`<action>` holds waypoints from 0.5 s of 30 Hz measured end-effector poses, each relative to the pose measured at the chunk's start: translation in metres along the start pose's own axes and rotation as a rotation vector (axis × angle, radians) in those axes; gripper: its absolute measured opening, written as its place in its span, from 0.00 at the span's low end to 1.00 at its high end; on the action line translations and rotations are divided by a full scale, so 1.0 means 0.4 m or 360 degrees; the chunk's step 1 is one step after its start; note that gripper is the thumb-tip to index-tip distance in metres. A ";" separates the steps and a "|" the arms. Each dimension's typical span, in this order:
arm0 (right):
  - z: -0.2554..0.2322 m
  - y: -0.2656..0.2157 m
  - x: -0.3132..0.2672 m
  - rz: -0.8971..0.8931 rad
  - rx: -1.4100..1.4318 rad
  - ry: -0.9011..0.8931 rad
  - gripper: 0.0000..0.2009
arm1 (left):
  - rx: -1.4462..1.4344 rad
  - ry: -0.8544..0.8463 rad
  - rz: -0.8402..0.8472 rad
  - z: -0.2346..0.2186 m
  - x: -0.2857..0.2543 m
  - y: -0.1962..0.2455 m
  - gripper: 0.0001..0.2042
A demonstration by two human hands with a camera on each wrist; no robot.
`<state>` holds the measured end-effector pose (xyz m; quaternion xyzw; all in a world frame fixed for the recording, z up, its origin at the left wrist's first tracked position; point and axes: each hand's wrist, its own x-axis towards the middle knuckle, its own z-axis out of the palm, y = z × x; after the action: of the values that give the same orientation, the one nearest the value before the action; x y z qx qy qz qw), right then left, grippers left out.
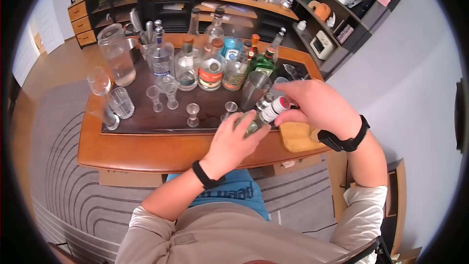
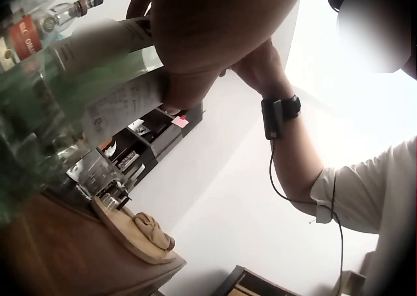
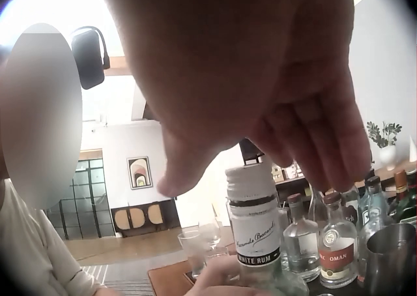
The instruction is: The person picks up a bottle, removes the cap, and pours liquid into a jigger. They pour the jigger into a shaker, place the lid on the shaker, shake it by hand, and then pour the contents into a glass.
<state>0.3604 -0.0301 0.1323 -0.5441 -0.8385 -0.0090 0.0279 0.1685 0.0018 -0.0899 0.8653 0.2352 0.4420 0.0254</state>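
Observation:
My left hand point(image 1: 233, 139) grips a clear, greenish glass bottle of white rum point(image 1: 273, 110), tilted in the head view over the near right part of the table. Its white cap is on, and the neck label point(image 3: 255, 234) reads WHITE RUM in the right wrist view. Above the cap hovers my right hand point(image 1: 322, 103), thumb and fingers spread to either side of it with a gap. In the left wrist view the bottle's body point(image 2: 78, 87) lies against the left palm point(image 2: 215, 35). Just behind the bottle stands a metal shaker tin point(image 1: 255, 90).
Several bottles point(image 1: 211, 71) line the back of the table point(image 1: 146, 147). A pitcher point(image 1: 117, 56), tumbler point(image 1: 121, 103) and stemmed glass point(image 1: 99, 82) stand at the left. Small jigger-shaped glasses point(image 1: 193, 115) are nearer the front. A wooden board point(image 1: 297, 138) lies at the right edge.

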 end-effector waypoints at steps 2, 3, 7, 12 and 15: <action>-0.003 0.013 -0.002 -0.0179 0.0160 0.0049 0.26 | 0.0015 -0.0003 -0.0024 -0.003 0.002 -0.004 0.33; 0.000 0.022 0.003 -0.0374 0.0333 0.0112 0.27 | 0.0008 0.0001 -0.0031 -0.001 0.001 -0.006 0.33; 0.000 0.038 0.000 -0.0264 0.0229 -0.0056 0.19 | 0.0010 -0.0002 -0.0009 0.008 -0.002 -0.006 0.33; -0.011 0.030 0.004 -0.0196 0.0055 -0.0105 0.15 | 0.0005 0.0007 -0.0011 0.006 0.000 -0.003 0.32; -0.007 0.041 0.014 -0.0318 -0.0160 -0.0133 0.15 | 0.0000 -0.0007 0.0019 0.008 -0.005 0.001 0.32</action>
<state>0.3731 -0.0184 0.1351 -0.4584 -0.8875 -0.0310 -0.0355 0.1701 0.0013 -0.0931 0.8676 0.2299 0.4402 0.0234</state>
